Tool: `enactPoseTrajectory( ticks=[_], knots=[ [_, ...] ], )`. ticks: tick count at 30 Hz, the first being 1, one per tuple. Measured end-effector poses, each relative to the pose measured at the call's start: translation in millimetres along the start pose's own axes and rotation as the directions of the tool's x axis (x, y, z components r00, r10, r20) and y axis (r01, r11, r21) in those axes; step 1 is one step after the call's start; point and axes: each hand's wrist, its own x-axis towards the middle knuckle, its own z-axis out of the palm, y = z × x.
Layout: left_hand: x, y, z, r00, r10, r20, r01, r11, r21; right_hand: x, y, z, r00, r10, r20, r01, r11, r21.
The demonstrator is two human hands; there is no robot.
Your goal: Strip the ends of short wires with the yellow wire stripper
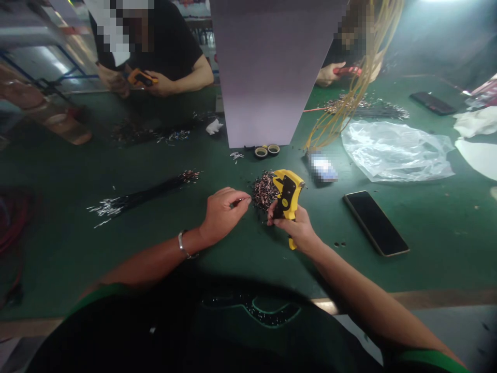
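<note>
Yellow-and-black wire strippers (289, 194) are held in the wrapped grip of the right hand (297, 228), at the right side of a pile of short wires (263, 190) on the green desk (62, 243). At the pile's left, the left hand's (224, 215) grip is pinched closed; whether anything is held cannot be told. Farther left, a black wire bundle (143, 196) is laid; at right, a smartphone (376, 223).

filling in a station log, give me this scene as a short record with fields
left hand: thumb and finger pinched together; anything held too small to tell
right hand: gripping yellow-and-black hand tool
middle: pile of copper-coloured wire pieces
left side: dark wire bundle
right side: phone, screen dark; clear plastic bag beyond
surface: green table
</note>
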Motion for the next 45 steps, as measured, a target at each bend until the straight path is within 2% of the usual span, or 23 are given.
enactPoseTrajectory(
  ticks=[4,8,13,17,21,30,39,45],
  knots=[
    [2,1,-1.6,0.999,-0.038,0.000,0.038,0.999,-0.011,1,2,-1,0.999,-0.019,-0.040,0.018,1.000,-0.023],
    [2,1,-1.3,0.990,-0.142,0.019,0.143,0.986,-0.089,2,2,-3,0.998,-0.021,-0.053,0.018,0.998,-0.059],
    [4,-2,-0.8,0.936,-0.334,0.113,0.352,0.900,-0.258,2,0,-4,0.998,-0.027,-0.060,0.021,0.995,-0.102],
    [8,-2,-2.3,0.900,-0.401,0.168,0.435,0.846,-0.310,2,0,-4,0.998,-0.027,-0.065,0.018,0.991,-0.129],
    [9,0,-3.9,0.890,-0.414,0.192,0.456,0.825,-0.334,2,-3,-4,0.999,0.005,-0.047,-0.009,0.995,-0.099],
    [14,5,-7.7,0.899,-0.412,0.150,0.438,0.831,-0.343,-1,-5,-5,0.994,0.073,0.079,-0.064,0.991,-0.121],
    [22,5,-10.5,0.909,-0.379,0.176,0.417,0.839,-0.349,-2,-9,-9,0.953,0.164,0.254,-0.168,0.986,-0.006],
    [26,6,-13.0,0.890,-0.411,0.198,0.456,0.800,-0.390,-1,-7,-13,0.939,0.194,0.284,-0.208,0.978,0.019]
  ],
)
